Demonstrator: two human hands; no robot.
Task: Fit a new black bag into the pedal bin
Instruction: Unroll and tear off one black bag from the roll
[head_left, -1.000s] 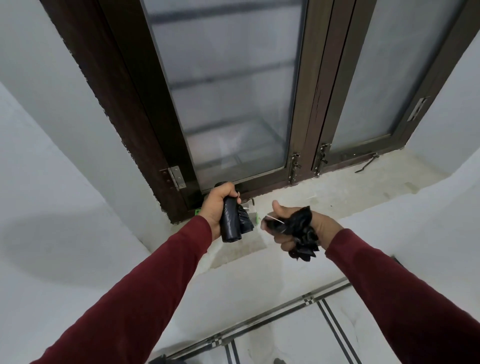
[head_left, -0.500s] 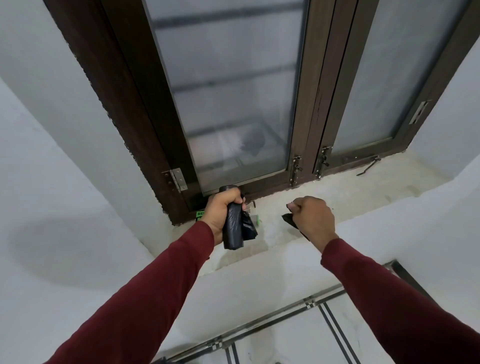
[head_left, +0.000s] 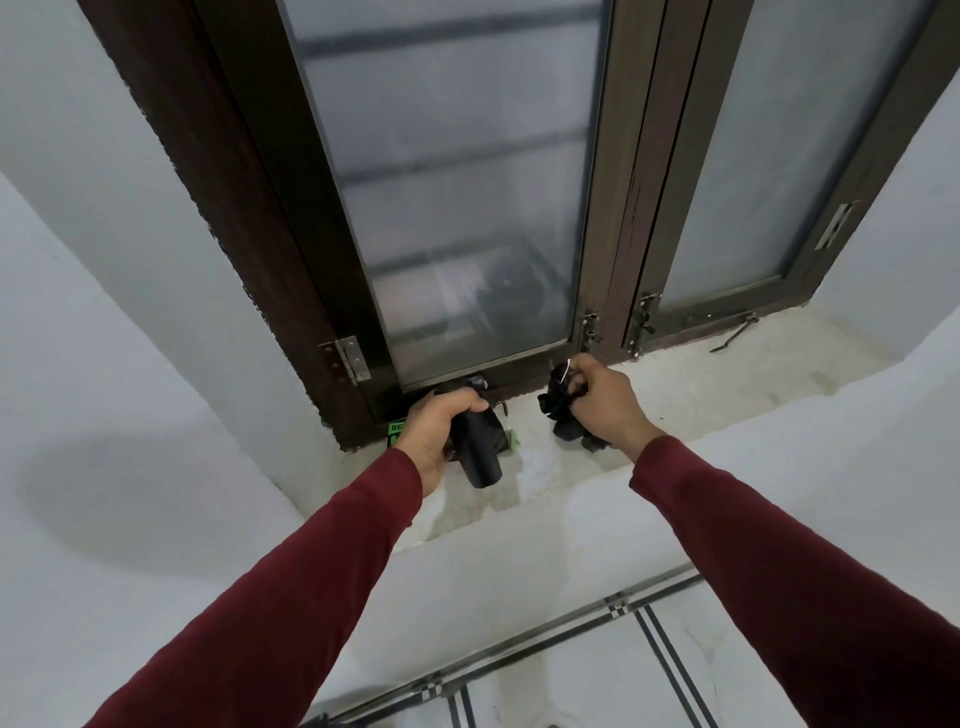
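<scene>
My left hand (head_left: 439, 426) grips a roll of black bags (head_left: 480, 454) upright over the window sill (head_left: 691, 395). A hand's width to its right, my right hand (head_left: 597, 402) holds a crumpled black bag (head_left: 563, 415) bunched in its fingers, with a thin white strip sticking up from the fist. Both hands hover just above the sill, close to the window frame. The pedal bin is out of view.
A dark brown window frame (head_left: 613, 218) with frosted panes stands directly behind the hands. Behind the roll, a green label (head_left: 397, 431) lies on the sill. White walls flank the recess, and tiled floor (head_left: 571, 691) with dark stripes shows below.
Both hands have moved forward towards the window frame. The right hand turned over, hiding the bag for a moment, and now shows it bunched in front of the fingers.
</scene>
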